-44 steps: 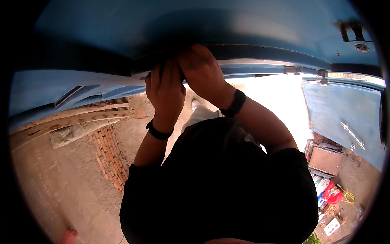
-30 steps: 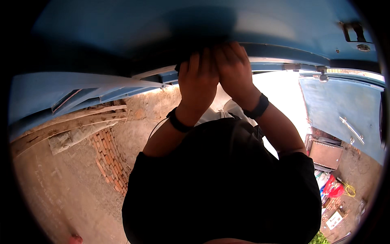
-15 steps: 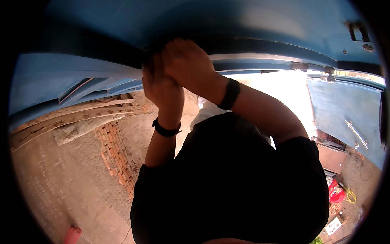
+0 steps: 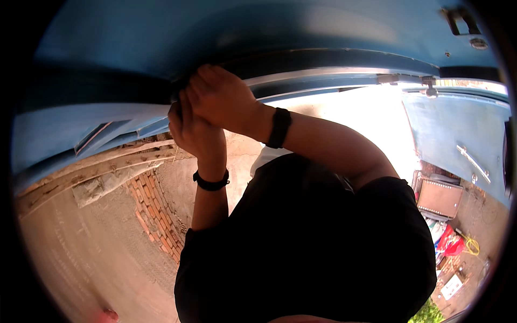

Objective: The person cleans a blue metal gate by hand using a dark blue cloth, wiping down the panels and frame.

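Observation:
Both of my hands are raised together at the dark lower edge of a blue metal panel. My right hand is closed, with its fingers curled toward the shadowed corner where the dark edge strip meets the blue side piece. Just below and left of it, my left hand is closed too, its fingers pointing up against the right hand. The fingertips of both disappear in dark shadow, so what they grip there is hidden. Each wrist has a black band.
Stacked bricks and wooden beams lie at left. On the right a blue door with a metal bolt stands open. Near it are a brown case, a red bag and a coiled yellow cord.
My hands appear farther left and a little lower in the picture, still close together at the corner. The overhead panel has also shifted slightly left and up in view.

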`<state>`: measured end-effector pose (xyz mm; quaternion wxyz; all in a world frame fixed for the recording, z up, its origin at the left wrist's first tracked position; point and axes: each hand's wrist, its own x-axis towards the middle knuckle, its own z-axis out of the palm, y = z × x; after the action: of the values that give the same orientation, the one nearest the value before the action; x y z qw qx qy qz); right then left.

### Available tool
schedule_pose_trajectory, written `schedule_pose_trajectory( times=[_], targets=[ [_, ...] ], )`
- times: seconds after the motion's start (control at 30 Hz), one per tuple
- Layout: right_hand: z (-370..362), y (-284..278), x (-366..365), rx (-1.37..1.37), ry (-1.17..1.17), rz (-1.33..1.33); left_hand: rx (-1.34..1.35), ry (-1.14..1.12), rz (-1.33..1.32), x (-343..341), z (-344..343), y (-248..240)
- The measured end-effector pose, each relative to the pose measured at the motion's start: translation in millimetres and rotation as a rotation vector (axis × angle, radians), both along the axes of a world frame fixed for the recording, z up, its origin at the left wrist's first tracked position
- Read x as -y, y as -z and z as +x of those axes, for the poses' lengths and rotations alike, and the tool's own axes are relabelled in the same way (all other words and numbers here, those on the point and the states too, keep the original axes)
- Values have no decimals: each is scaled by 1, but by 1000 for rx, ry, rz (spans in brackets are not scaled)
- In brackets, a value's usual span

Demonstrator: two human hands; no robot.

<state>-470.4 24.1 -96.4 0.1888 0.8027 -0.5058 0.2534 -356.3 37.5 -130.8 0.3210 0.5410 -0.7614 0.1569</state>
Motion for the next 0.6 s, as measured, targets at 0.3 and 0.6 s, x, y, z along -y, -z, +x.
schedule_pose_trajectory(
  times=[0.3, 0.6],
  targets=[
    [-129, -4, -54, -35, 221, 25, 9, 344, -65, -18, -117, 8],
    [-259, -11, -101, -58, 408, 5, 63, 645, -58, -40, -248, -13]
  ],
)
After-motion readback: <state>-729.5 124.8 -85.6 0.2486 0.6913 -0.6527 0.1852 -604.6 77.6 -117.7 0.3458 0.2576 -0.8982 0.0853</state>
